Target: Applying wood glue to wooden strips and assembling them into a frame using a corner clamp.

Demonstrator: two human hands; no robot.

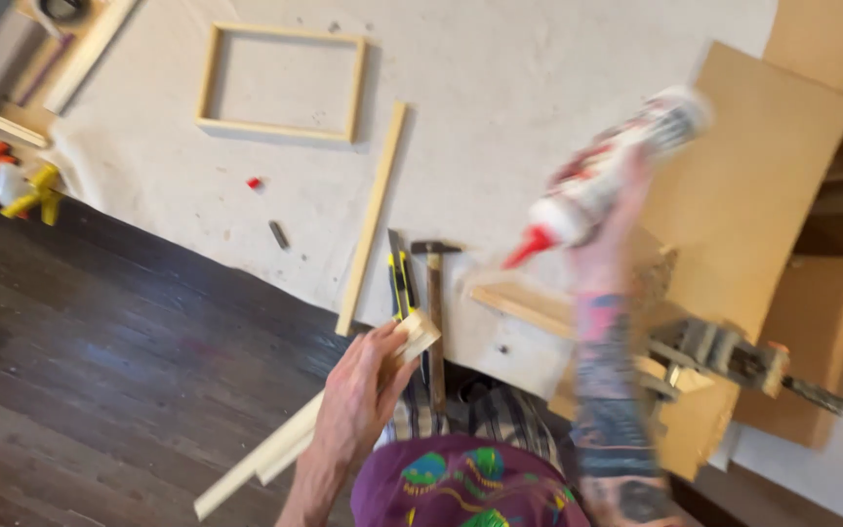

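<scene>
My left hand grips two long pale wooden strips near their upper end, and they run down-left over the dark floor. My right hand holds a white glue bottle with a red nozzle tilted down-left, raised above a short wooden piece lying on the bench. A hammer and a yellow utility knife lie between my hands. The picture is blurred by motion.
A rectangular wooden frame and a long loose strip lie on the cloth-covered bench. Brown boards stand at the right, with a metal clamp below them. Orange and yellow clamps sit at the left edge.
</scene>
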